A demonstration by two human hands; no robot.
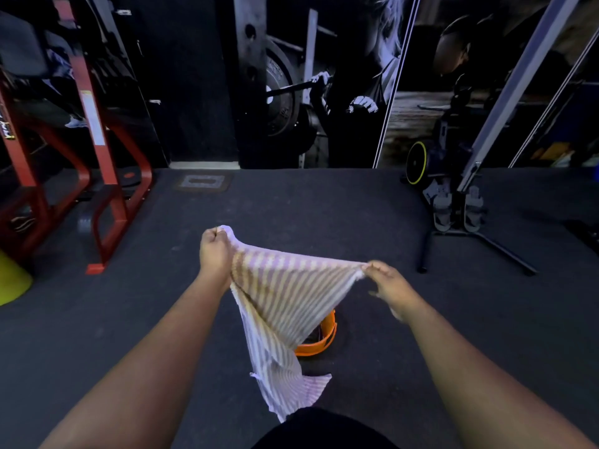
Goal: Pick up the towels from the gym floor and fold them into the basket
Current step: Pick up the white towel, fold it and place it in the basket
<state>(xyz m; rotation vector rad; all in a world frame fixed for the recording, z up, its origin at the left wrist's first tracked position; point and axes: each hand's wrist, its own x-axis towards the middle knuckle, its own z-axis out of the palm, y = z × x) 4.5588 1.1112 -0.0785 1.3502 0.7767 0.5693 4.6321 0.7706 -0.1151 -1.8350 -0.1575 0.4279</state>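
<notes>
The towel (285, 306) is pale, white to lilac, with narrow tan stripes running across it, and it looks thin and soft. It is held up in the air, stretched along its top edge between both hands, and the rest hangs down in a loose, narrowing drape whose lower end flares out just above a dark shape at the bottom of the view. The left hand (215, 251) is closed in a fist around the towel's upper left corner, with the cloth bunched inside it. The right hand (389, 285) pinches the upper right corner between thumb and fingertips, its other fingers slightly blurred.

An orange basket (319, 341) stands on the dark floor (356, 215) directly behind the hanging towel, which covers most of it; only its right rim and side show. Something dark lies inside it, but what it is cannot be told.

Well to the left of the towel stands a red steel frame (107, 189), and well to its right a black stand (460, 205).
</notes>
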